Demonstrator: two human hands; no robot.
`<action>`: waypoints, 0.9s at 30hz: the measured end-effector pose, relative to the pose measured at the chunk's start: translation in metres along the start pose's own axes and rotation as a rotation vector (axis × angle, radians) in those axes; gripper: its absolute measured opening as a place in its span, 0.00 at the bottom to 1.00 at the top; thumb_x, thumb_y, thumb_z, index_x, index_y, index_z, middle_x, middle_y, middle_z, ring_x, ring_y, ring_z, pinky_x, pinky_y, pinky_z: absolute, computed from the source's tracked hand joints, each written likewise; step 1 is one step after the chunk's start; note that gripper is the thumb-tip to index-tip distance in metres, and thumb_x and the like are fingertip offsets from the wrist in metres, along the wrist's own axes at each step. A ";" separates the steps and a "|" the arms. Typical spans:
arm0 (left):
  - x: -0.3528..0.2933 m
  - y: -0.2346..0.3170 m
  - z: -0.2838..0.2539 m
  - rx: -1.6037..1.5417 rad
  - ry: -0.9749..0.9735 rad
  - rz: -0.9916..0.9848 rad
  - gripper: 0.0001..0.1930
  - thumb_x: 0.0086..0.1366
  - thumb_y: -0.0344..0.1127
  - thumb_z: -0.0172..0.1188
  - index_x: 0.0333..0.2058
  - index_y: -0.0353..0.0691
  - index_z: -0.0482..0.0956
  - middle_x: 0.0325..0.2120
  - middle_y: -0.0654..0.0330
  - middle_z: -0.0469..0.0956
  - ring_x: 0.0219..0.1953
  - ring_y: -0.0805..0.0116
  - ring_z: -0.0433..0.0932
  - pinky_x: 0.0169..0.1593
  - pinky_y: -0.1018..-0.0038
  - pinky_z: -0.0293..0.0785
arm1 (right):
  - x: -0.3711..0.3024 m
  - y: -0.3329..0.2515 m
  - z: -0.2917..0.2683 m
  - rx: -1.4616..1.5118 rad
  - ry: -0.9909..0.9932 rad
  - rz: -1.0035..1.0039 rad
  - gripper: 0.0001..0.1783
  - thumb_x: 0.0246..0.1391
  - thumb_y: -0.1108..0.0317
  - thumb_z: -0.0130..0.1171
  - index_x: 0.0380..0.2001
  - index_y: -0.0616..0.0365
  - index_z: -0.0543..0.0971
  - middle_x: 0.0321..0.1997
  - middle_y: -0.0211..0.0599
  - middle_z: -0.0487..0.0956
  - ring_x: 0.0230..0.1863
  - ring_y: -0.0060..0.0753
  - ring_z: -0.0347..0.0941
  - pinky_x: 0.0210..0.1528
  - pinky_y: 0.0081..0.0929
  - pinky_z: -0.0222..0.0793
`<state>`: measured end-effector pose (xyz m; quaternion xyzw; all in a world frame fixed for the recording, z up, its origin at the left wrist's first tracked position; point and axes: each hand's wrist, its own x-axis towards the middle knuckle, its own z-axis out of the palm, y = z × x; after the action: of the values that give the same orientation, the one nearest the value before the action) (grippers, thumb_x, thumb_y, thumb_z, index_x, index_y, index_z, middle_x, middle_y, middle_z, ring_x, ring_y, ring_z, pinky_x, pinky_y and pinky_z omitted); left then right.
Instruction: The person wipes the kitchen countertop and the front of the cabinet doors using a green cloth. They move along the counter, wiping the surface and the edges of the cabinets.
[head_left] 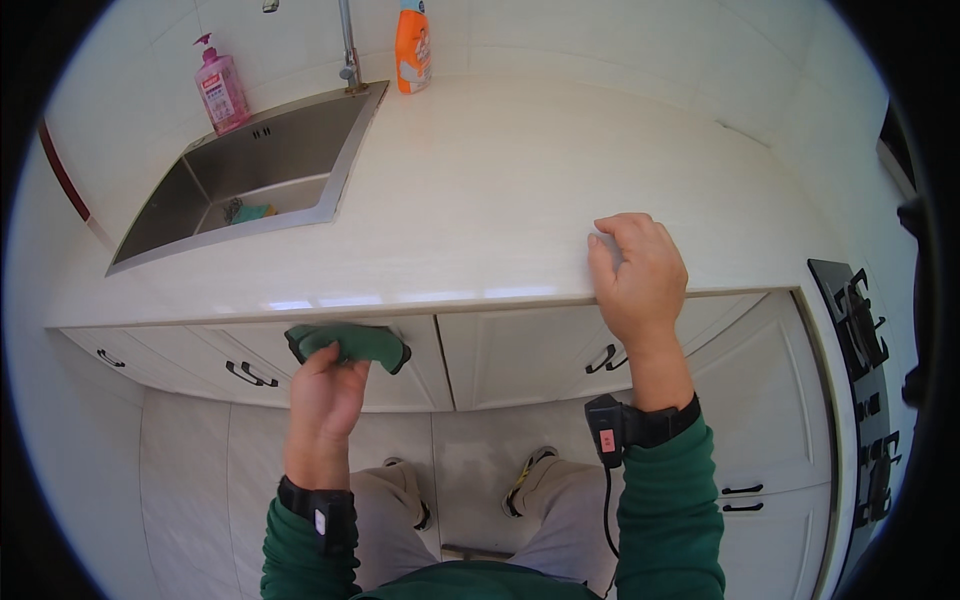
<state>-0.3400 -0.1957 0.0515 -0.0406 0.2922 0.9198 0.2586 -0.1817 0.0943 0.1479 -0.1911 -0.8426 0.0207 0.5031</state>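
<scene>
My left hand (330,393) is closed on a green cloth (352,343) with dark ends. The folded cloth hangs in front of the white cabinet doors (530,350), just below the counter's front edge. Whether it touches a door I cannot tell. On the right, my right hand (640,270) is over the front edge of the pale countertop (510,190). Its fingers are loosely curled, with a gap between thumb and forefinger, and nothing shows in it. The fingertips are partly hidden.
A steel sink (330,200) is set into the counter at left, holding a green-yellow sponge (253,213). A pink pump bottle (222,92), a faucet (350,60) and an orange bottle (412,52) stand behind it. Far right is a black gas hob (850,330). Black handles (605,358) jut from the doors.
</scene>
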 end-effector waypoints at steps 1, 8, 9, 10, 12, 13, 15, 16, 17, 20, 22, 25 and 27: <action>0.002 -0.005 -0.003 0.028 0.070 0.010 0.16 0.66 0.23 0.45 0.52 0.34 0.68 0.51 0.51 0.71 0.55 0.55 0.70 0.61 0.56 0.68 | 0.000 0.000 0.000 -0.003 0.002 -0.002 0.07 0.46 0.66 0.63 0.29 0.54 0.82 0.34 0.30 0.80 0.36 0.38 0.74 0.37 0.33 0.71; 0.034 -0.061 -0.048 0.208 0.257 0.085 0.19 0.63 0.17 0.45 0.52 0.38 0.69 0.49 0.55 0.72 0.51 0.57 0.74 0.52 0.61 0.76 | -0.001 -0.001 0.001 -0.017 -0.012 0.011 0.08 0.46 0.66 0.63 0.31 0.54 0.82 0.35 0.30 0.80 0.36 0.38 0.74 0.37 0.33 0.70; 0.039 -0.070 -0.059 0.241 0.253 0.068 0.19 0.63 0.18 0.45 0.51 0.38 0.69 0.48 0.55 0.72 0.50 0.58 0.74 0.50 0.62 0.76 | -0.001 -0.001 0.000 -0.017 -0.016 0.011 0.08 0.46 0.67 0.63 0.31 0.54 0.81 0.35 0.30 0.80 0.36 0.38 0.74 0.36 0.33 0.70; 0.043 -0.081 -0.072 0.285 0.269 0.055 0.18 0.62 0.19 0.46 0.50 0.39 0.70 0.47 0.55 0.73 0.49 0.58 0.75 0.48 0.62 0.77 | -0.001 -0.001 0.001 -0.006 -0.009 0.006 0.08 0.46 0.68 0.63 0.32 0.55 0.81 0.36 0.32 0.80 0.36 0.39 0.74 0.37 0.33 0.70; 0.051 -0.100 -0.106 0.358 0.274 -0.008 0.17 0.61 0.21 0.49 0.48 0.42 0.71 0.43 0.57 0.74 0.45 0.60 0.76 0.41 0.63 0.77 | 0.000 -0.001 0.002 0.014 0.003 -0.009 0.09 0.46 0.69 0.62 0.33 0.56 0.81 0.37 0.34 0.80 0.37 0.40 0.75 0.38 0.32 0.71; 0.058 -0.111 -0.126 0.376 0.344 -0.103 0.17 0.61 0.21 0.49 0.49 0.43 0.70 0.43 0.58 0.74 0.45 0.60 0.76 0.41 0.62 0.77 | 0.000 0.000 0.002 0.034 0.009 -0.014 0.09 0.46 0.70 0.62 0.33 0.57 0.81 0.37 0.36 0.80 0.37 0.41 0.76 0.39 0.31 0.71; 0.073 -0.138 -0.169 0.409 0.468 -0.251 0.19 0.61 0.22 0.50 0.50 0.46 0.70 0.44 0.59 0.74 0.45 0.61 0.76 0.40 0.61 0.77 | 0.001 0.001 0.003 0.072 0.026 -0.031 0.10 0.46 0.72 0.61 0.34 0.58 0.80 0.38 0.40 0.80 0.38 0.42 0.76 0.40 0.29 0.72; 0.083 -0.150 -0.191 0.459 0.507 -0.330 0.18 0.64 0.26 0.51 0.51 0.49 0.69 0.46 0.59 0.73 0.47 0.61 0.75 0.39 0.60 0.77 | 0.001 0.001 0.001 0.093 -0.006 -0.013 0.11 0.46 0.74 0.60 0.36 0.61 0.80 0.38 0.44 0.79 0.38 0.43 0.76 0.42 0.28 0.72; 0.091 -0.162 -0.212 0.499 0.509 -0.376 0.16 0.62 0.28 0.55 0.50 0.47 0.72 0.45 0.58 0.75 0.46 0.59 0.76 0.41 0.61 0.77 | 0.000 0.001 0.002 0.109 -0.011 -0.012 0.11 0.46 0.74 0.59 0.36 0.62 0.80 0.37 0.45 0.79 0.38 0.43 0.76 0.42 0.28 0.71; 0.102 -0.174 -0.262 1.509 0.026 -0.176 0.16 0.57 0.32 0.65 0.45 0.40 0.78 0.42 0.52 0.79 0.45 0.55 0.79 0.46 0.63 0.77 | 0.000 0.003 0.004 0.155 -0.008 -0.024 0.12 0.46 0.76 0.57 0.37 0.65 0.79 0.37 0.46 0.79 0.38 0.41 0.76 0.41 0.28 0.71; 0.105 -0.176 -0.274 1.847 -0.312 0.080 0.16 0.56 0.34 0.68 0.43 0.37 0.80 0.41 0.51 0.81 0.44 0.53 0.79 0.48 0.64 0.77 | 0.000 0.004 0.004 0.172 -0.006 -0.042 0.12 0.47 0.77 0.56 0.37 0.66 0.79 0.37 0.47 0.79 0.38 0.41 0.75 0.41 0.28 0.70; 0.101 -0.170 -0.267 1.807 -0.525 0.152 0.16 0.56 0.33 0.68 0.43 0.37 0.81 0.41 0.50 0.81 0.45 0.52 0.80 0.48 0.65 0.77 | -0.001 0.004 0.003 0.177 0.017 -0.054 0.12 0.47 0.77 0.56 0.37 0.67 0.79 0.38 0.47 0.79 0.39 0.40 0.75 0.41 0.28 0.70; 0.096 -0.170 -0.250 1.690 -0.534 0.120 0.17 0.56 0.33 0.68 0.44 0.36 0.81 0.40 0.50 0.81 0.44 0.52 0.80 0.48 0.65 0.77 | -0.001 0.005 0.003 0.168 0.026 -0.065 0.12 0.47 0.76 0.57 0.37 0.66 0.79 0.38 0.47 0.79 0.38 0.40 0.75 0.41 0.28 0.70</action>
<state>-0.3573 -0.1739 -0.2642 0.3952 0.8052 0.3875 0.2130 -0.1823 0.0992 0.1445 -0.1208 -0.8370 0.0724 0.5287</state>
